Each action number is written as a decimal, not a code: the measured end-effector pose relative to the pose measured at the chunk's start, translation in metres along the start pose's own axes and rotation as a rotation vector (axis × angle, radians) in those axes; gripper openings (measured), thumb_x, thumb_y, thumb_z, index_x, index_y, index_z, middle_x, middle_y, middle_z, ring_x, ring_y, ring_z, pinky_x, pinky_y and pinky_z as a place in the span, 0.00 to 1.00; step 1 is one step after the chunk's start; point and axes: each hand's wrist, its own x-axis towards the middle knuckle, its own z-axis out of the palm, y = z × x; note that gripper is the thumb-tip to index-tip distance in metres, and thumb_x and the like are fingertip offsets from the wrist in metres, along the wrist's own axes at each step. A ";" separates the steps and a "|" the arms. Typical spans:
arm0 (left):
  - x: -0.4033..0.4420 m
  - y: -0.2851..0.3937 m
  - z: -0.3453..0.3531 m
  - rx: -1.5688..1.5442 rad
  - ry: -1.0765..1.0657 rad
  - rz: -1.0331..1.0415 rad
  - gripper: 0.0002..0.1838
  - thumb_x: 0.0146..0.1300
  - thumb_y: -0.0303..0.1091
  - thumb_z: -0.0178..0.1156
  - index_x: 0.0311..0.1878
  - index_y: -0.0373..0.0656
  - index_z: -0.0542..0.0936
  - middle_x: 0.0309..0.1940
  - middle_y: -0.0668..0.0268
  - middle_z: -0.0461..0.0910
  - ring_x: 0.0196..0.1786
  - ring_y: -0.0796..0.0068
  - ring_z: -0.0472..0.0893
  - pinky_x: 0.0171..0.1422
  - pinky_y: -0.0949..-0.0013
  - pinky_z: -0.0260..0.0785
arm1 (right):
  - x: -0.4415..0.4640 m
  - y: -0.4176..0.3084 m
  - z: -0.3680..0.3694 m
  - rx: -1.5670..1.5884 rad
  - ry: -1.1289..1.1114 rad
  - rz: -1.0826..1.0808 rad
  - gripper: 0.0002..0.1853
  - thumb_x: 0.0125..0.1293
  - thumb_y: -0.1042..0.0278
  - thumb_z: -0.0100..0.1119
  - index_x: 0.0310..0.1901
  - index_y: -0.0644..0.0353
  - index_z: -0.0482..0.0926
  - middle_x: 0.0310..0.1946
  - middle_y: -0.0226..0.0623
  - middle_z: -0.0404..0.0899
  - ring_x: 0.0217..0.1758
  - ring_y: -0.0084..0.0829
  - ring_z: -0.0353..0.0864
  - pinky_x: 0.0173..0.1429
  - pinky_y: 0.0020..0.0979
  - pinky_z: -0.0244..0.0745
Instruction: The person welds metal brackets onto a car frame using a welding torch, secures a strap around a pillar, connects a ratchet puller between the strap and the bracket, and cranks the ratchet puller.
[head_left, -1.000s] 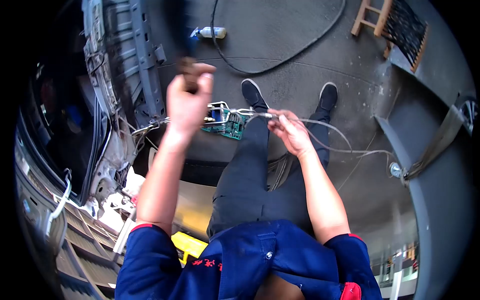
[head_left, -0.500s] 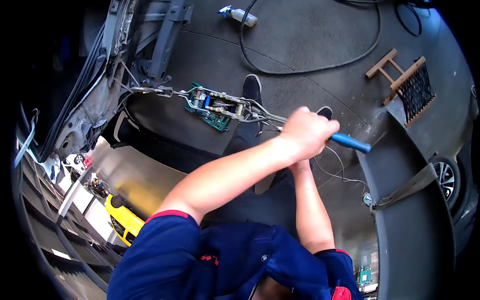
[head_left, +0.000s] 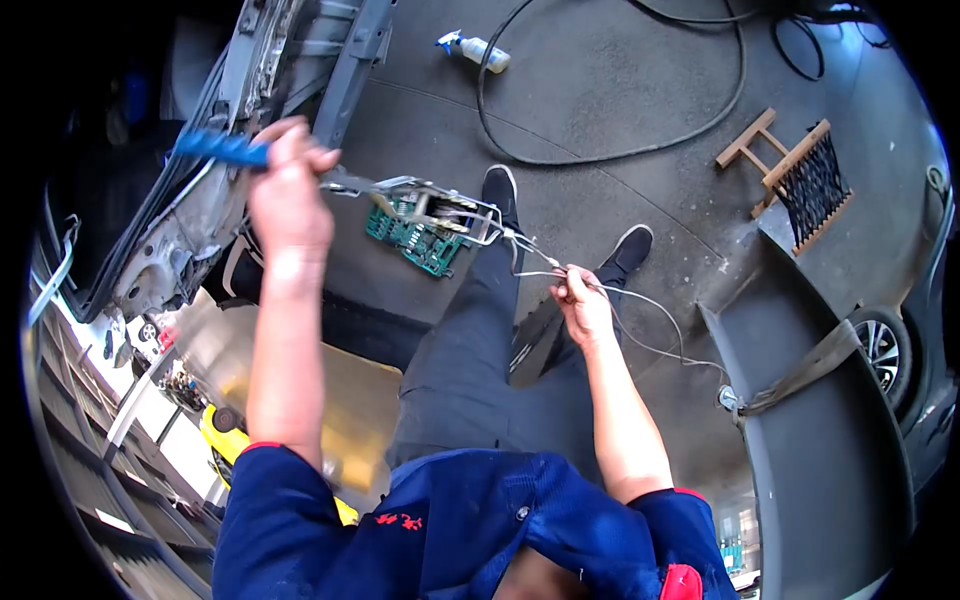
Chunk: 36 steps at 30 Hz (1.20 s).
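gripping the blue handle in the closed left hand and pinching the thin cable in the right hand, beside the metal winch between both

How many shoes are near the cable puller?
2: one dark shoe by the right-hand end of the cable puller, and the other shoe farther right, just beyond the right hand. No others show.
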 end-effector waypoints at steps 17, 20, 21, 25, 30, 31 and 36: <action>-0.058 0.035 0.053 0.636 -0.587 0.558 0.06 0.63 0.29 0.68 0.42 0.41 0.83 0.25 0.66 0.83 0.30 0.72 0.85 0.39 0.67 0.77 | -0.009 0.014 0.012 0.015 -0.093 0.084 0.10 0.77 0.64 0.62 0.53 0.57 0.79 0.42 0.33 0.86 0.35 0.23 0.81 0.59 0.38 0.80; 0.049 0.020 -0.028 0.050 -0.119 -0.106 0.06 0.71 0.32 0.63 0.40 0.39 0.80 0.25 0.68 0.79 0.31 0.71 0.80 0.50 0.63 0.77 | -0.018 0.005 0.022 0.097 -0.076 0.048 0.10 0.78 0.62 0.61 0.53 0.56 0.78 0.43 0.32 0.86 0.35 0.23 0.81 0.61 0.40 0.80; 0.071 -0.004 -0.055 -0.242 0.012 -0.299 0.06 0.73 0.31 0.61 0.39 0.40 0.77 0.27 0.67 0.76 0.31 0.71 0.78 0.51 0.62 0.77 | -0.025 -0.002 0.024 0.086 -0.062 0.037 0.11 0.77 0.64 0.61 0.54 0.58 0.78 0.43 0.33 0.85 0.34 0.23 0.80 0.58 0.38 0.80; -0.009 -0.012 -0.003 -0.093 0.179 0.047 0.08 0.73 0.32 0.60 0.36 0.43 0.77 0.27 0.70 0.74 0.28 0.79 0.75 0.40 0.67 0.75 | -0.016 0.003 0.002 0.014 0.007 0.056 0.13 0.77 0.65 0.62 0.57 0.59 0.77 0.42 0.32 0.85 0.32 0.20 0.76 0.55 0.35 0.79; -0.132 -0.017 0.148 0.392 -0.656 0.303 0.06 0.61 0.30 0.68 0.41 0.43 0.84 0.31 0.63 0.83 0.34 0.68 0.86 0.40 0.65 0.78 | -0.025 0.035 -0.030 -0.048 0.074 0.160 0.15 0.77 0.64 0.63 0.60 0.57 0.76 0.43 0.29 0.83 0.37 0.19 0.77 0.58 0.37 0.79; -0.151 -0.025 0.169 0.532 -0.793 0.275 0.12 0.54 0.31 0.68 0.43 0.49 0.84 0.34 0.62 0.85 0.38 0.59 0.87 0.41 0.59 0.79 | -0.028 0.040 -0.048 -0.046 0.051 0.165 0.14 0.77 0.66 0.62 0.60 0.56 0.76 0.44 0.29 0.83 0.43 0.22 0.80 0.60 0.39 0.78; -0.160 -0.017 0.178 0.526 -0.832 0.395 0.10 0.55 0.34 0.69 0.41 0.50 0.82 0.33 0.63 0.85 0.38 0.56 0.87 0.40 0.55 0.78 | -0.062 0.014 -0.051 -0.070 0.051 0.035 0.06 0.77 0.72 0.59 0.52 0.56 0.77 0.41 0.32 0.85 0.39 0.24 0.83 0.47 0.28 0.79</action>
